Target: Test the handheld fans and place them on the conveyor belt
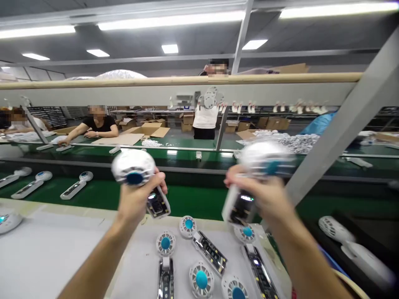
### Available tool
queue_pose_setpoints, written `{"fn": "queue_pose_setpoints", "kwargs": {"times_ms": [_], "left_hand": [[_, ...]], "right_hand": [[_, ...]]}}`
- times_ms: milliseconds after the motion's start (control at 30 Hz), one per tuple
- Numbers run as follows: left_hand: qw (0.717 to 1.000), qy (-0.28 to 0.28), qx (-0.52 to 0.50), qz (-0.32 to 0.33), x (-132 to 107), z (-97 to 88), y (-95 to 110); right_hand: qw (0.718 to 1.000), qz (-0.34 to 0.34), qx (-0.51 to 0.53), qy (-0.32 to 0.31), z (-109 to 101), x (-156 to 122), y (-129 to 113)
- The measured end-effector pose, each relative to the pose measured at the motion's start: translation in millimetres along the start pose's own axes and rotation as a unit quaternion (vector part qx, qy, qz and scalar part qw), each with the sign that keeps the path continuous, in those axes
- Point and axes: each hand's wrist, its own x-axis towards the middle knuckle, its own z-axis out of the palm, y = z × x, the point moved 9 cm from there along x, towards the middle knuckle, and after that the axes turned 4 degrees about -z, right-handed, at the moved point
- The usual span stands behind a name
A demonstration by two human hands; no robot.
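My left hand [137,199] is closed round the handle of a white handheld fan [134,169] with a blue hub, held up over the near edge of the green belt. My right hand [264,195] is closed round a second white handheld fan [263,160], blurred by motion, its lit handle panel pointing down. Both fans are raised above the white worktable [46,257]. Below my hands lie several more fans [166,245] with blue hubs and open handles.
A green conveyor belt [193,199] runs across, carrying fans [75,187] at the left. A grey slanted frame post [339,124] stands at the right. Across the belt a seated person [96,124] and a standing person [207,116] work among cardboard boxes. White fans [355,245] lie at the right.
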Motion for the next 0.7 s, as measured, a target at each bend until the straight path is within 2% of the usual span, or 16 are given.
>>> {"fn": "queue_pose_setpoints", "kwargs": {"times_ms": [33,100,167,267,367,433,533,633,700], "left_hand": [[0.998,-0.016,0.024,-0.052,12,12.4,-25],[0.991,-0.027,0.072,-0.111,36,28.7,-72],[0.978,-0.043,0.12,-0.165,58,38.0,-120],[0.955,-0.058,0.197,-0.215,80,36.3,-176],[0.935,-0.045,0.285,-0.205,96,19.3,-207],[0.919,-0.017,0.351,-0.176,104,2.1,-216],[0.88,0.037,0.454,-0.137,111,-24.3,-223],[0.834,0.079,0.537,-0.102,113,-40.8,-221],[0.812,0.09,0.572,-0.068,112,-43.4,-213]], "right_hand": [[0.998,0.051,-0.042,-0.017,17,22,22],[0.982,0.142,-0.114,-0.051,50,56,71],[0.964,0.194,-0.161,-0.084,77,74,114],[0.935,0.238,-0.226,-0.135,104,77,164],[0.911,0.249,-0.278,-0.174,111,74,192],[0.904,0.236,-0.31,-0.176,99,76,201],[0.884,0.249,-0.376,-0.125,54,76,216],[0.832,0.34,-0.436,-0.05,-3,61,235],[0.799,0.409,-0.44,-0.018,-31,44,247]]}}
